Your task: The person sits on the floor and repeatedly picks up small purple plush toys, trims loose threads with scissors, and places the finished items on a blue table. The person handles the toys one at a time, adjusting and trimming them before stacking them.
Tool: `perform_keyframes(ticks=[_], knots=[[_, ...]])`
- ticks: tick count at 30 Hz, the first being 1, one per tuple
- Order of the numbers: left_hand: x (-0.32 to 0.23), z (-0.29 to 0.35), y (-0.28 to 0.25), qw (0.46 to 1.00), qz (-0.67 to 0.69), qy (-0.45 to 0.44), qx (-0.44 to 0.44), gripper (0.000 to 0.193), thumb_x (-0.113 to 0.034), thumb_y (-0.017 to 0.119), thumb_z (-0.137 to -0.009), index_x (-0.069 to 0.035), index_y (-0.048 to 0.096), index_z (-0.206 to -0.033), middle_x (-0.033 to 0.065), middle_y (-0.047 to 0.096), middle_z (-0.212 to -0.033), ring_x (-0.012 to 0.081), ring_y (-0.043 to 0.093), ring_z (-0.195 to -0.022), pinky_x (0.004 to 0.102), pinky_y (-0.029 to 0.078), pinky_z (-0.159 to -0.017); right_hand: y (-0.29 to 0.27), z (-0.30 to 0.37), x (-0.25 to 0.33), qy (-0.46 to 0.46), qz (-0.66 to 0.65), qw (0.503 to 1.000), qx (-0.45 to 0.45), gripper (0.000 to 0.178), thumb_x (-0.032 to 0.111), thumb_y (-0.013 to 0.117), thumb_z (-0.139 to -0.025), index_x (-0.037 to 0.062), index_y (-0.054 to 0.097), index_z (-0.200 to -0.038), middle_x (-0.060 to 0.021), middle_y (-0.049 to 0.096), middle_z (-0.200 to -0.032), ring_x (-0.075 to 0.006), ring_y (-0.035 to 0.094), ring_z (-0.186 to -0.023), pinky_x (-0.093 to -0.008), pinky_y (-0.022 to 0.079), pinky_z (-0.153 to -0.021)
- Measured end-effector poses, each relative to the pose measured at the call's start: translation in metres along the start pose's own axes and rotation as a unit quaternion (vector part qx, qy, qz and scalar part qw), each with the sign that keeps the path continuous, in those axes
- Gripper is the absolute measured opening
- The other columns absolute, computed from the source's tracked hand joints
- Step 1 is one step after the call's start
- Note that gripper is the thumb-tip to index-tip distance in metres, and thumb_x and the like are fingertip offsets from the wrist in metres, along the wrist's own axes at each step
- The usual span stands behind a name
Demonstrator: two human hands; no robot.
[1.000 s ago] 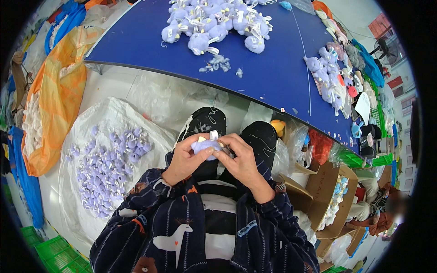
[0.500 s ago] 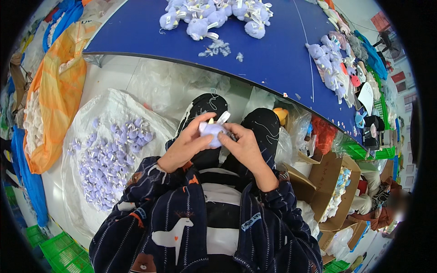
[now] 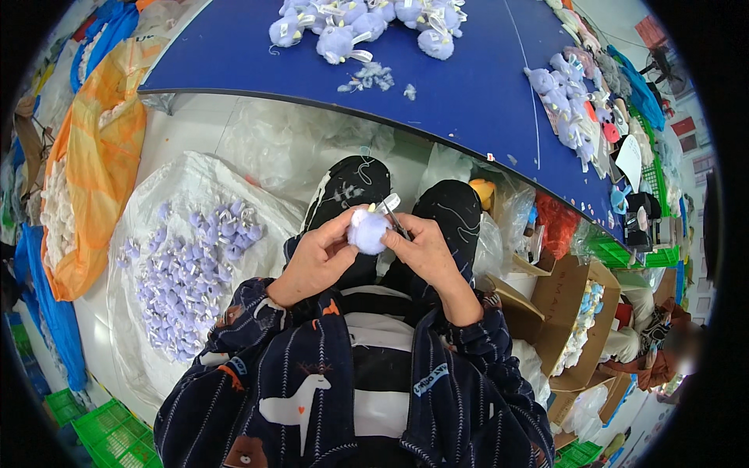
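Observation:
Above my lap, my left hand (image 3: 316,259) is closed round the left side of a small round lavender plush toy (image 3: 367,232). A white fabric label (image 3: 388,203) sticks up from the toy's top right. My right hand (image 3: 427,248) pinches the toy's right side between thumb and fingers. A thin dark metal tool (image 3: 396,222), perhaps tweezers or small scissors, also rests in the right hand, its tip near the label; its full shape is hidden.
A blue table (image 3: 460,93) ahead bears a pile of lavender plush toys (image 3: 367,27) and bits of fluff (image 3: 369,76). Left on the floor, a white sack (image 3: 125,312) holds many small lavender pieces. Cardboard boxes (image 3: 581,324) stand right; an orange bag (image 3: 105,164) lies far left.
The plush toy has been turned in my hands, so a plain rounded side now shows. The dark tool has come into view by the label.

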State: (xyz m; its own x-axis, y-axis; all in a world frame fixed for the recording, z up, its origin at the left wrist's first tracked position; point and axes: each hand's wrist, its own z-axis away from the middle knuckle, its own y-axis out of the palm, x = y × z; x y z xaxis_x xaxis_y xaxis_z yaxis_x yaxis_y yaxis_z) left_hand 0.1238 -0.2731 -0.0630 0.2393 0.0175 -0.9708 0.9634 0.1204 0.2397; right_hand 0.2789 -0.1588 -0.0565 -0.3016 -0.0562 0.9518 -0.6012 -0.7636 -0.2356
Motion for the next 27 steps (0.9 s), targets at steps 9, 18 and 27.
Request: perform_keyframes(ticks=[9,18,27], knots=[[0.011,0.004,-0.002,1.0,-0.01,-0.017,0.011,0.046,0.006,0.044,-0.082,0.0,0.039,-0.127,0.0064,0.053,-0.113,0.0104,0.05,-0.103,0.0246,0.038,-0.09,0.005,0.006,-0.008,0.007,-0.095,0.995,0.025,0.023,0.014,0.062,-0.078,-0.0038,0.06,-0.092,-0.0046,0.06,-0.075,-0.008,0.051,-0.072,-0.0247,0.043,-0.068],[0.019,0.011,-0.011,0.995,0.039,-0.086,0.025,0.04,0.004,0.047,-0.082,0.001,0.045,-0.122,0.006,0.054,-0.113,0.0105,0.05,-0.103,0.0242,0.039,-0.089,0.015,0.002,-0.028,-0.029,-0.055,0.998,0.025,0.021,0.015,0.065,-0.074,-0.0031,0.061,-0.085,-0.0064,0.058,-0.067,-0.0074,0.05,-0.064,-0.0257,0.042,-0.059],[0.021,0.008,-0.004,0.99,0.132,-0.047,0.005,0.052,-0.001,0.055,-0.081,-0.001,0.035,-0.129,0.0029,0.05,-0.112,0.011,0.049,-0.102,0.0255,0.041,-0.088,0.024,0.001,-0.015,-0.043,0.064,0.994,-0.072,0.026,0.018,0.069,-0.069,-0.0035,0.057,-0.077,-0.012,0.053,-0.062,-0.0123,0.048,-0.055,-0.0265,0.04,-0.053]])
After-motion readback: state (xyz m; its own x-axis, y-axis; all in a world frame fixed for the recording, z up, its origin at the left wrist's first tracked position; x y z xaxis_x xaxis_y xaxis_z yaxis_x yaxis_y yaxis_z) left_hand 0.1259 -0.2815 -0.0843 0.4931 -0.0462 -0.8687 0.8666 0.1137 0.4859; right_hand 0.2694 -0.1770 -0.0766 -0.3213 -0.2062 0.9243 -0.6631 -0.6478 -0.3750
